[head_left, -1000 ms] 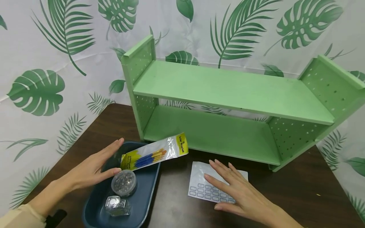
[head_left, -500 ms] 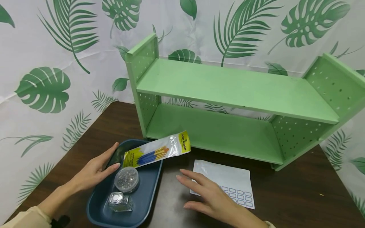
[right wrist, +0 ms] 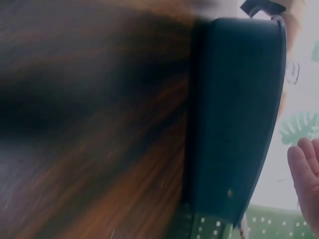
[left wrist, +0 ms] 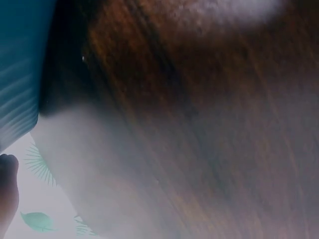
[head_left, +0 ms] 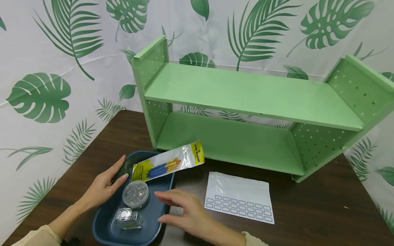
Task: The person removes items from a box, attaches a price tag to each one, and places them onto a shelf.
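A dark blue tray (head_left: 154,222) stands at the front left. In the head view my left hand (head_left: 100,188) lies along its left rim, fingers straight and thumb stretched out over the inside. My right hand (head_left: 187,210) hovers at the right rim, thumb and fingers spread apart with nothing between them. Inside the tray are a round clear tub (head_left: 135,194) of glittery bits and a square glass bottle (head_left: 130,218). A packet of artist brushes (head_left: 167,165) leans across the far end and sticks out past the right rim. The tray's outer wall (right wrist: 234,119) fills much of the right wrist view.
A white sheet (head_left: 240,196) printed with rows of small label boxes lies right of the tray. Behind stands a green two-tier shelf (head_left: 227,136) with perforated sides. The brown table (head_left: 317,208) runs back to a leaf-patterned cloth (head_left: 209,37).
My right hand has moved left from above the label sheet to the tray's right rim, uncovering the sheet. My left hand has settled slightly lower at the left rim.
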Demonstrator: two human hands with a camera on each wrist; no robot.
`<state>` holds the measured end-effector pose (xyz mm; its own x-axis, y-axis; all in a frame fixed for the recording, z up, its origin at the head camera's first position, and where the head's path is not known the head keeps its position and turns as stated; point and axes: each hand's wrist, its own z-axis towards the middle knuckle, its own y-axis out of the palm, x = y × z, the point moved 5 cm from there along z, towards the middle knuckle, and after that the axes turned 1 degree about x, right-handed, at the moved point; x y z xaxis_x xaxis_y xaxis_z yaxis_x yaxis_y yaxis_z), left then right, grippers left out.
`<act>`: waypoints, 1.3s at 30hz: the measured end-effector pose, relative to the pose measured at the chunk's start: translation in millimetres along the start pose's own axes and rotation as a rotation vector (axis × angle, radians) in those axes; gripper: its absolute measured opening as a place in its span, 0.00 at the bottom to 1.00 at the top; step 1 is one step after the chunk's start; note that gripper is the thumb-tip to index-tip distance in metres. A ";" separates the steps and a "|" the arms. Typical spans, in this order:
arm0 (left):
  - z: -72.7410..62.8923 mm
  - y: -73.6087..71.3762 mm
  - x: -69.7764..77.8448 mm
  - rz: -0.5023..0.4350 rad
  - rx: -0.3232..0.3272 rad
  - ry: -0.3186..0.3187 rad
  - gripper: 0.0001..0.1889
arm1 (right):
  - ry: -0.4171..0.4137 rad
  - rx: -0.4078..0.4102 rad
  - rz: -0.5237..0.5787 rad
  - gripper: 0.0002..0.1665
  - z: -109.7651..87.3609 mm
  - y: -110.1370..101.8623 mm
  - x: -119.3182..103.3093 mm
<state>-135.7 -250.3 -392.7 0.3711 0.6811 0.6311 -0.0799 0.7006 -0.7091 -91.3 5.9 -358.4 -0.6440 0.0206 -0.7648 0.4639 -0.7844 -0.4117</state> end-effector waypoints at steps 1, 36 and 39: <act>-0.2 0.5 -0.3 0.004 0.009 -0.001 0.33 | 0.025 -0.002 0.021 0.29 2.3 3.3 0.4; -0.3 -0.7 -0.6 0.004 0.089 -0.067 0.25 | 0.188 -0.175 -0.171 0.18 44.2 69.0 10.9; -2.4 -0.8 -0.3 -0.009 0.083 -0.072 0.25 | 0.197 -0.179 -0.163 0.16 43.8 71.2 10.7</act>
<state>-133.5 -251.6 -393.1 0.3048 0.6862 0.6605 -0.1539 0.7199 -0.6769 -91.9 -76.9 -374.1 -0.5964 0.2711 -0.7555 0.4749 -0.6396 -0.6044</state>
